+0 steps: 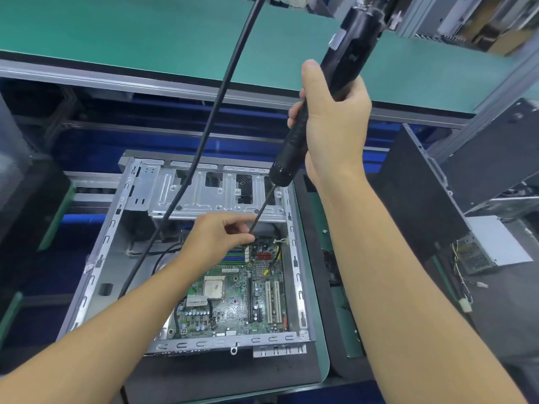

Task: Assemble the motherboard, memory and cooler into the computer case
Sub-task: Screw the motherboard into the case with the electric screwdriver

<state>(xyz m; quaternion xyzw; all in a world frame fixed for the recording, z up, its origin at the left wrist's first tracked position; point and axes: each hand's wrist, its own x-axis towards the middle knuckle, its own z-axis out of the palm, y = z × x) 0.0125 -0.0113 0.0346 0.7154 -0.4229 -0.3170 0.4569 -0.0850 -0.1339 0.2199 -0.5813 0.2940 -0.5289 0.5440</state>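
View: head cam, looking down over both my forearms.
R hand: my right hand (pixel 329 118) is clenched round the black electric screwdriver (pixel 287 153), thumb up along the barrel. Tool is tilted, tip end down-left toward the case.
L hand: my left hand (pixel 215 237) has its fingertips pinched on the slim dark bit (pixel 262 209) near the tip, steadying it just above the board's far edge. Screw on the tip? Too small to tell.
Case: silver sheet-metal computer case (pixel 204 344) lies open side up on a dark pad (pixel 233 371), drive cage at the far end.
Board: green motherboard (pixel 236 310) lies flat inside the case, on the right part of the floor, so it's placed.
Screws: can't tell which are in. I judge I'm fastening the board at the far corner by the bit.
Memory: blue and green memory slots (pixel 233 255) sit just under my left hand and look empty afaict. No sticks in view.
Cooler: square silver CPU socket (pixel 214 287) is bare. No cooler in view.
Cable: thick black cable (pixel 212 121) runs from the top of frame down into the case's left half.
Around: green bench mat (pixel 145 33) is beyond the case. A black case shell (pixel 423 199) w/ a grey power supply box (pixel 495 243) is to the right.
Progress: early. Board is in and, by my guess, fixing is underway. Memory + cooler are left to do.
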